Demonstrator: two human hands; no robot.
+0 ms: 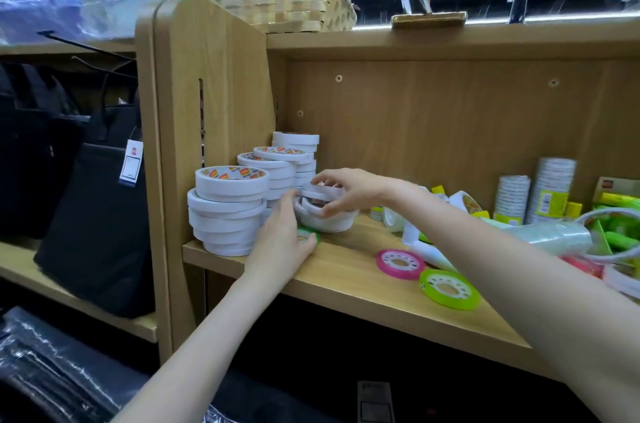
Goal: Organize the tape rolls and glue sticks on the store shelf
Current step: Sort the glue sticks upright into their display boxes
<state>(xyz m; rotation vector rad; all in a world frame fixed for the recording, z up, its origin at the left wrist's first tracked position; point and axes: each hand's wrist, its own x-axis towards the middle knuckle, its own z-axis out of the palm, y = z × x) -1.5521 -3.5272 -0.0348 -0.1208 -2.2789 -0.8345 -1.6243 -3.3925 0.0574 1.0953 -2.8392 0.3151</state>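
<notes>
At the left end of the shelf (pixel 346 280), my right hand (pixel 349 190) pinches a narrow white tape roll (pixel 322 192) lying flat above the short stack (pixel 325 218), hole axis vertical, while my left hand (pixel 280 239) steadies that stack with nearly straight fingers. Four finished white stacks stand just to the left (the front stack (pixel 227 211) nearest); one pink roll (pixel 400 263) and one green roll (pixel 448 287) lie loose nearer my right arm.

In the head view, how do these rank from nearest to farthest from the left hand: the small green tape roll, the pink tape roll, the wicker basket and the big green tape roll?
From the left hand:
1. Small green tape roll, right by its fingers.
2. Pink tape roll, farther right on the shelf board.
3. Big green tape roll, beyond the pink one, near the front edge.
4. Wicker basket, up on top of the shelf unit.
</notes>
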